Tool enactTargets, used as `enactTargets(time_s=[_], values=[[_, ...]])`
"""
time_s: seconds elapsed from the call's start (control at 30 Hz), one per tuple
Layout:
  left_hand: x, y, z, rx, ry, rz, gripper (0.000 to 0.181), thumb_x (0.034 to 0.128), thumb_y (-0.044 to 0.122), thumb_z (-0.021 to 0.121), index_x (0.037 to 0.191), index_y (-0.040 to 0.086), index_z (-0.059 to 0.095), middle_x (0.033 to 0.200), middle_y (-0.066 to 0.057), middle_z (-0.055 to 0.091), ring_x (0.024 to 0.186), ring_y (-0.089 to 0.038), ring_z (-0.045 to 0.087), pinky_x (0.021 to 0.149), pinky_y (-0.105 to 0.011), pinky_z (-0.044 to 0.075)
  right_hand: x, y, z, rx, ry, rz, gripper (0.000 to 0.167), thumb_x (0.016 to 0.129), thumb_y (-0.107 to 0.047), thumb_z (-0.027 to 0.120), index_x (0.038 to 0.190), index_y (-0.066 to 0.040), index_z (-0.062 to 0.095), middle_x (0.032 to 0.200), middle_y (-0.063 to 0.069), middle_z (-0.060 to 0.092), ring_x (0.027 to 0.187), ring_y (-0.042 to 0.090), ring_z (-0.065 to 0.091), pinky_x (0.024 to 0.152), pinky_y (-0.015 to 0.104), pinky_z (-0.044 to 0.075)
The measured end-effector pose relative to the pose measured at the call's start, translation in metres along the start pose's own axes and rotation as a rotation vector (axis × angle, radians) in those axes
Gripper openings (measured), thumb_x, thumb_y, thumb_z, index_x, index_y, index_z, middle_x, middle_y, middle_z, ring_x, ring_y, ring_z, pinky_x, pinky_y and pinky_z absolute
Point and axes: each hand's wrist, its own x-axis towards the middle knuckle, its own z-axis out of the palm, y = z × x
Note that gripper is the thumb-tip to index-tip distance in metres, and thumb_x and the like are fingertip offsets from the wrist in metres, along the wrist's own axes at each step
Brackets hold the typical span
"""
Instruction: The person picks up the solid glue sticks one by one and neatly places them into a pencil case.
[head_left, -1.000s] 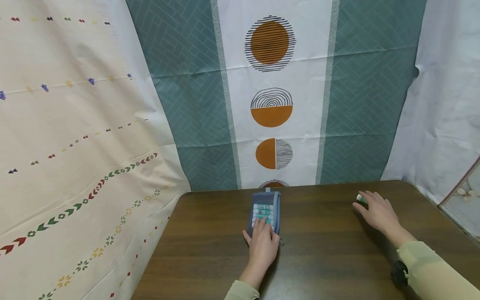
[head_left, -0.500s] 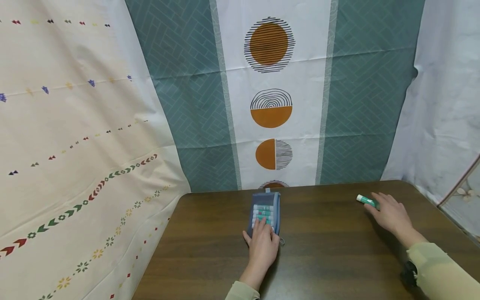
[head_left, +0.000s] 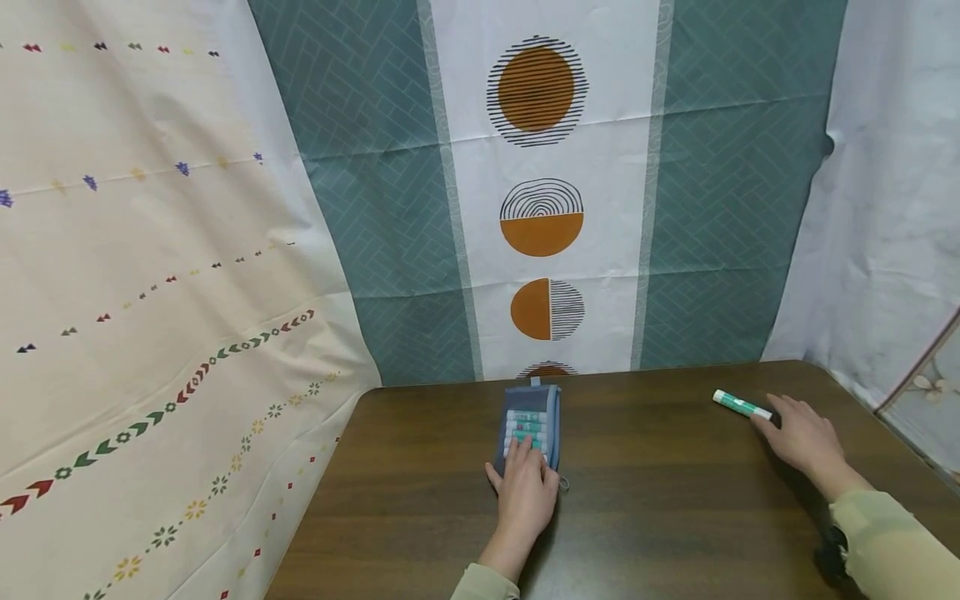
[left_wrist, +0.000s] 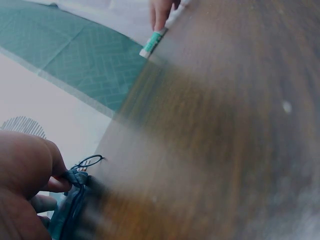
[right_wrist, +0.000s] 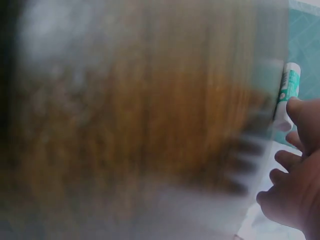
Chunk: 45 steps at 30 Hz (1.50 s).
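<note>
A blue pouch [head_left: 516, 398] with a clear window lies on the table, showing several green-and-white tubes [head_left: 527, 417] inside. My left hand [head_left: 522, 496] rests over its near half with the fingers stretched onto the window. In the left wrist view the thumb touches the pouch's zipped edge [left_wrist: 76, 200], beside a thin loop [left_wrist: 90, 161]. Farther right lies one capped green-and-white tube [head_left: 741, 405], like a glue stick, on its side. My right hand [head_left: 804, 437] hovers at its right end, fingers loose and spread and holding nothing; whether a fingertip touches the tube is unclear.
The brown wooden table [head_left: 645, 500] reaches back to a green and white patterned cloth [head_left: 547, 250]. A cream cloth [head_left: 187, 375] hangs at the left edge, and a white cloth [head_left: 877, 250] at the right.
My right hand has drawn back to the right from over the tube, so the whole tube now shows. The tube lies about where it was. My left hand and the pouch have stayed put.
</note>
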Motion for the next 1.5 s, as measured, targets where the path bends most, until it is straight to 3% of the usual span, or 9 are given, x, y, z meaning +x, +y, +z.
enactTargets(time_s=[0.43,0.83,1.5], values=[[-0.0011,-0.0002,0.0003,0.003,0.004,0.012,0.031,0.0957,0.006,0.067,0.073,0.018,0.05,0.156,-0.02,0.062,0.156,-0.047,0.043,0.111,-0.094,0.014,-0.0051,0.0041,-0.002,-0.015,-0.001,0.002,0.059,0.113,-0.033,0.059,0.143,0.018,0.05,0.143,0.053,0.042,0.13,0.071,0.04,0.097,0.085,0.036],[-0.003,-0.0012,0.002,-0.008,0.02,0.03,0.032,0.0961,0.004,0.065,0.072,0.018,0.049,0.156,-0.022,0.061,0.155,-0.048,0.043,0.11,-0.095,0.014,-0.0063,0.0046,0.0002,0.03,-0.012,0.017,0.051,0.112,-0.028,0.061,0.138,0.016,0.056,0.145,0.056,0.038,0.132,0.074,0.037,0.102,0.088,0.028],[-0.0039,-0.0002,-0.0003,-0.005,0.022,0.027,0.032,0.0958,0.005,0.066,0.073,0.019,0.049,0.157,-0.021,0.06,0.156,-0.047,0.043,0.111,-0.094,0.014,-0.0064,0.0031,-0.0044,0.091,-0.028,0.032,0.049,0.112,-0.026,0.063,0.139,0.015,0.056,0.147,0.057,0.036,0.132,0.076,0.038,0.104,0.087,0.028]])
